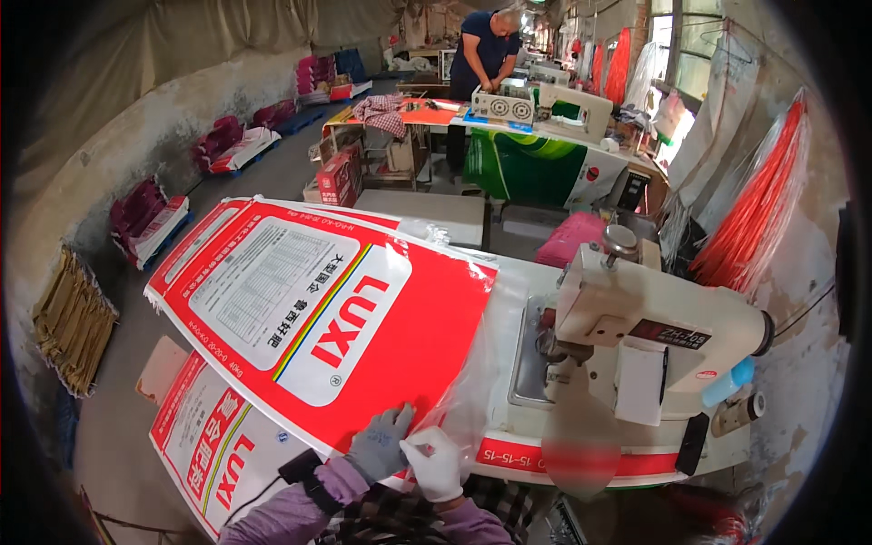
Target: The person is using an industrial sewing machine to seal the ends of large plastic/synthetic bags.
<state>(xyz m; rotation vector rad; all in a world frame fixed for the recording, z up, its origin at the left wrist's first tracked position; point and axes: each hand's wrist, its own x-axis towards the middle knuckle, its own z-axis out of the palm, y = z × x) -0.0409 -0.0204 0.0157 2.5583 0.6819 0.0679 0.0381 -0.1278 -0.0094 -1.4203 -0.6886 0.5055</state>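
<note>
A large red and white woven sack (309,309) lies flat on the sewing table, its clear inner liner (472,400) sticking out at the near right end. My left hand (380,443), in a grey glove, presses on the sack's near corner. My right hand (434,463), in a white glove, pinches the sack's edge and liner right beside it. A cream industrial sewing machine (645,336) stands to the right, its needle area (549,350) a short way from my hands.
A second red and white sack (213,450) lies lower left under the first. Stacks of sacks (145,218) line the left wall. Red thread bundles (754,218) hang at right. Another person (486,50) stands at a far sewing table (536,109).
</note>
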